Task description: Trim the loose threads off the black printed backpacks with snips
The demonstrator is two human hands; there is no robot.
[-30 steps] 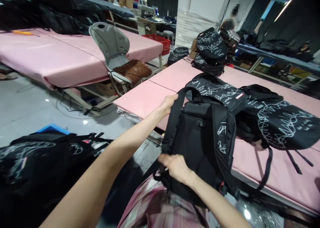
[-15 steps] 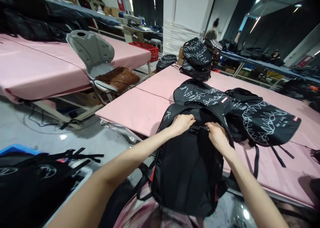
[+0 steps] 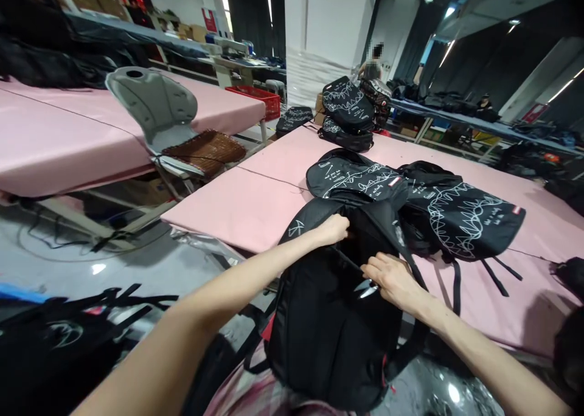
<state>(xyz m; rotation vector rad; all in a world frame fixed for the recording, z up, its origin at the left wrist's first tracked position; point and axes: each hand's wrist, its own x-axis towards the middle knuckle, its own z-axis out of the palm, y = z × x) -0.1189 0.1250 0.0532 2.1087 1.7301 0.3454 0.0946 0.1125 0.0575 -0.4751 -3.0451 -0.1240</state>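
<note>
A black backpack [image 3: 328,331] leans upright between my lap and the pink table's edge, its top opened out and dark inside. My left hand [image 3: 334,229] is closed on the backpack at the left of the mouth, its fingertips partly hidden. On the other side, my right hand [image 3: 393,280] is closed, with the shiny blades of thread snips [image 3: 367,289] sticking out below its fingers. Those fingers also pinch the near edge of the opening. Just beyond lies another black backpack [image 3: 358,176] with white scribble print.
More printed backpacks [image 3: 474,215] lie on the pink table [image 3: 255,203], with a stack [image 3: 347,109] at its far end. A grey chair [image 3: 155,109] stands left. Black bags [image 3: 50,349] fill the lower left. A person [image 3: 374,63] stands far back.
The backpack's mouth has been pulled wider apart. My right hand has come down and toward me with the near edge, and the snips' blades now show more plainly. The view has shifted slightly.
</note>
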